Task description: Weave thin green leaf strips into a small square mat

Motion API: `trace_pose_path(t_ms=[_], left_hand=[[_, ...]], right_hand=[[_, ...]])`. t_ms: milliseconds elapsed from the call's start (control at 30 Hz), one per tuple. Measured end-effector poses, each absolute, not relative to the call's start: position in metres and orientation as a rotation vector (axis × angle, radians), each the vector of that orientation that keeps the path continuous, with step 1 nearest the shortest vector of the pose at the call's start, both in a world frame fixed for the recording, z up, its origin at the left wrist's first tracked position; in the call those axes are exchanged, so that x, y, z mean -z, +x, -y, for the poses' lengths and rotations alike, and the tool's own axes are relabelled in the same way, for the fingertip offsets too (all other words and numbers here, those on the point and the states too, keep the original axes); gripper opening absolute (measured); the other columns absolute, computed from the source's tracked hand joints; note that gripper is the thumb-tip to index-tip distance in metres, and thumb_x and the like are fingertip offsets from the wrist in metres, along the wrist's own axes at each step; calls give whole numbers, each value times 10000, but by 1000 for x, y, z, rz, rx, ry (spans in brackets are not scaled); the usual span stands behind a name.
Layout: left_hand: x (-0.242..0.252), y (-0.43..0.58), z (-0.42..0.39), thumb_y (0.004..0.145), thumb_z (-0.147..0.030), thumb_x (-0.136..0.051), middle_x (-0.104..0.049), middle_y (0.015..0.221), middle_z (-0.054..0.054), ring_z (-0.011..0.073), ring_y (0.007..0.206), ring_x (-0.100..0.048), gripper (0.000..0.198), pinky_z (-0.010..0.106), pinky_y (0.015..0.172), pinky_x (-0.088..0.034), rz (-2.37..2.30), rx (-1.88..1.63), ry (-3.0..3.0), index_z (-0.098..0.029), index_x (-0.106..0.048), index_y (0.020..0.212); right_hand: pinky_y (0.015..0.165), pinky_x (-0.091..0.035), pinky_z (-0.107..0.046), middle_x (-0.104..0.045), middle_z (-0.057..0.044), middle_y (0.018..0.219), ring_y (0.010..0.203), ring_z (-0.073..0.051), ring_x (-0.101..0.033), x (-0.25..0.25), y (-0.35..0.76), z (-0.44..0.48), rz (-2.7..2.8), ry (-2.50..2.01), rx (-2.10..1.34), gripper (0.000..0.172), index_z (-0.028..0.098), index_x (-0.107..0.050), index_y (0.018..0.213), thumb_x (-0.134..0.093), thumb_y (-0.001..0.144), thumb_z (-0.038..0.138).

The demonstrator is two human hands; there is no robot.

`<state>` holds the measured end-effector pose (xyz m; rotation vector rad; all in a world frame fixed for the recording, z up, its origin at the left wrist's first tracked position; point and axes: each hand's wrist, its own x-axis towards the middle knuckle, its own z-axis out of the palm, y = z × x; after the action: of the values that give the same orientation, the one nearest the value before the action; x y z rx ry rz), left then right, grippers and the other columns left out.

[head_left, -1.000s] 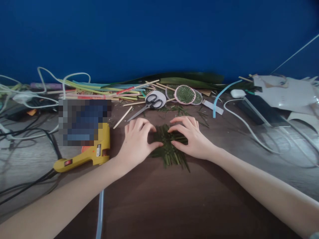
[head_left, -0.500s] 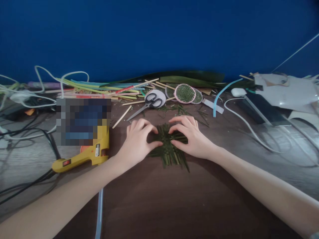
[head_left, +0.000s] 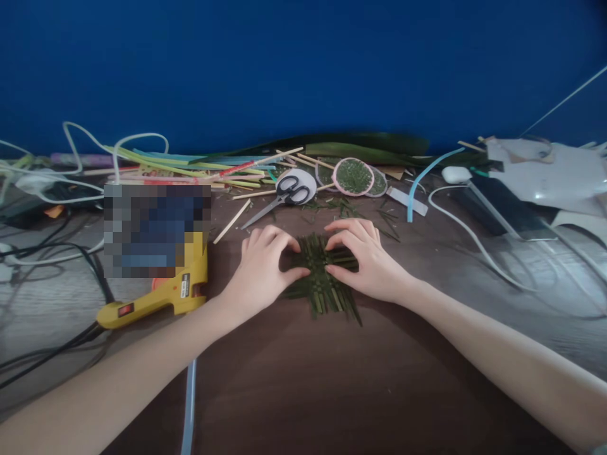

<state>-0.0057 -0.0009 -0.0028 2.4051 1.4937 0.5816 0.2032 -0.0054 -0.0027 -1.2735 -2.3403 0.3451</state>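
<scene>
A cross-shaped mat of woven green leaf strips (head_left: 327,294) lies flat on the dark brown table, its loose strip ends fanning out on all sides. My left hand (head_left: 268,262) holds the mat's left side, thumb in front and curved fingers behind. From the right, my right hand (head_left: 358,256) grips the opposite side in the same way, thumb and index finger at the weave. A small gap between the two thumbs leaves the centre of the weave in sight. Fingers cover part of the side strips.
Scissors (head_left: 287,193) rest on a white disc behind my hands, beside round leaf-filled pieces (head_left: 353,175) and leaf scraps. A yellow glue gun (head_left: 156,300) with cords lies at left, near a blurred-out block. Sticks and long leaves (head_left: 360,148) line the wall; a phone (head_left: 509,205) sits right.
My right hand has shifted very slightly to the right, its index finger a little farther from the centre of the weave. The left hand stays nearly still.
</scene>
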Motion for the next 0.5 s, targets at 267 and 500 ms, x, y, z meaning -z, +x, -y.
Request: trace_pose_path(t_ms=[267, 500], left_hand=[[4, -6, 1, 692, -370, -682, -501, 916, 28, 239, 947, -454, 282, 404, 807, -345, -1492, -578, 2402, -192, -552, 866], [4, -5, 1, 691, -370, -683, -506, 911, 26, 235, 939, -457, 275, 398, 797, -349, -1492, -573, 2403, -194, -555, 859]], right_hand=[[921, -306, -459, -491, -78, 1173, 1126, -264, -372, 3, 203, 5, 2344, -1309, -336, 158, 219, -475, 865, -567, 753, 282], [916, -312, -473, -488, -79, 1179, 1134, -267, -375, 3, 203, 4, 2336, -1290, -346, 144, 222, -475, 844, -566, 750, 283]])
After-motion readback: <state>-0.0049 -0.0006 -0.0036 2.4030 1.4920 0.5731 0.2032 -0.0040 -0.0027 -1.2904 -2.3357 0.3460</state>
